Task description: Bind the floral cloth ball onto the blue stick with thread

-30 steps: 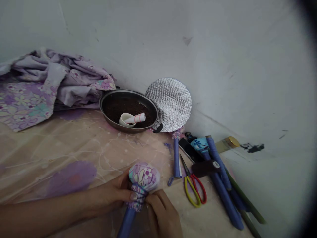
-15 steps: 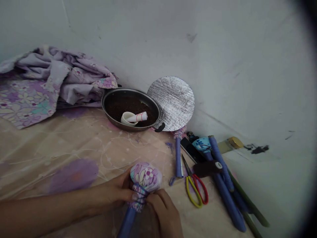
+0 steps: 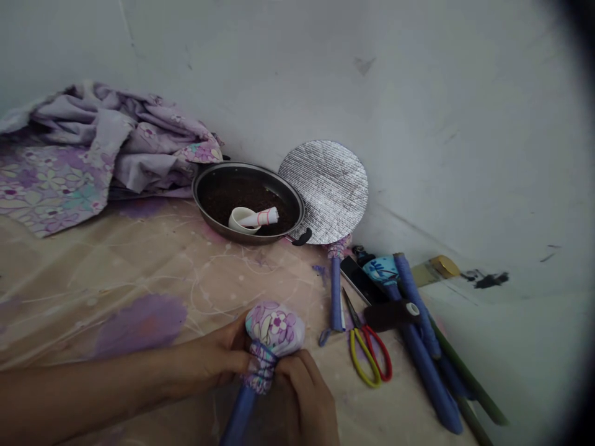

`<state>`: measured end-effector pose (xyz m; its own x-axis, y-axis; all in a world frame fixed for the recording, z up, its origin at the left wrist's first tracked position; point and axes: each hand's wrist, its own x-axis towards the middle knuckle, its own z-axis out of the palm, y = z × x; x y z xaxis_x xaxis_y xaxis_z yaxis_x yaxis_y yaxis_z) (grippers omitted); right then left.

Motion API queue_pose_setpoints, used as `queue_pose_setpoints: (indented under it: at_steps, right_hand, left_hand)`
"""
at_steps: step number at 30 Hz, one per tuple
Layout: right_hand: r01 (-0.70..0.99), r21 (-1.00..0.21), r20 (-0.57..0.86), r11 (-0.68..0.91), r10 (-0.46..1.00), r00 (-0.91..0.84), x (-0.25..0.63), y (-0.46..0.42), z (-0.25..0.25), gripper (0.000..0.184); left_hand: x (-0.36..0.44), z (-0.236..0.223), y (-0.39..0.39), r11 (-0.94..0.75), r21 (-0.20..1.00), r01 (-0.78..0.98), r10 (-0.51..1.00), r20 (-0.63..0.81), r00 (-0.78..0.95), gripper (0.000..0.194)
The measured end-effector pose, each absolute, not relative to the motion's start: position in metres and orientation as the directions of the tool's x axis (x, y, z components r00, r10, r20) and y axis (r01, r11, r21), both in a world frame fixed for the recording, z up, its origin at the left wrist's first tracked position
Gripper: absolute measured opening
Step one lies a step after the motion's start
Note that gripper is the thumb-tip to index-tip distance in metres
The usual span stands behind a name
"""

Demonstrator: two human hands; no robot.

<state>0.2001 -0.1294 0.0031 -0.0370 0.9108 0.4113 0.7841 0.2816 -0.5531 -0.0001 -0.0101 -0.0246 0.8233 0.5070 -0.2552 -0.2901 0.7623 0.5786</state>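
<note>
A blue stick (image 3: 239,418) topped with a floral cloth bundle (image 3: 274,325) stands tilted at the bottom centre. My left hand (image 3: 218,359) is closed around the gathered cloth neck from the left, thumb against the wrapping. My right hand (image 3: 307,399) is closed on the same neck from the right, fingers pinched at the wrapped band. Both hands touch the bundle just below its rounded top.
A dark pan (image 3: 248,201) with brown grains, a white cup (image 3: 242,220) and a rolled paper stands by the wall. A foil disc (image 3: 325,192) on a blue handle, scissors (image 3: 369,353), blue sticks (image 3: 421,347) and a phone lie right. Crumpled floral cloth (image 3: 93,155) lies far left.
The view has shifted slightly, so everything sits a little higher and rightward. Both hands stay on the bundle's neck; my right hand has shifted slightly lower along the wrapping.
</note>
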Motion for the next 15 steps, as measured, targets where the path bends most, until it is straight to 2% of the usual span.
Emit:
queue_pose_setpoints:
  at_steps: [6,15]
  right_hand:
    - [0.778,-0.566,0.394,0.274,0.918,-0.036,0.2003,-0.1291,0.0046,0.033]
    - [0.704,-0.659,0.336,0.264,0.941,-0.038,0.2024,-0.1329,0.0031,0.028]
  left_hand:
    - [-0.002,-0.0267,-0.0097,0.761,0.596,-0.256,0.489,-0.267,0.831,0.078]
    - [-0.0026,-0.0249,-0.0112,0.748,0.612,-0.256,0.496,-0.259,0.829,0.078]
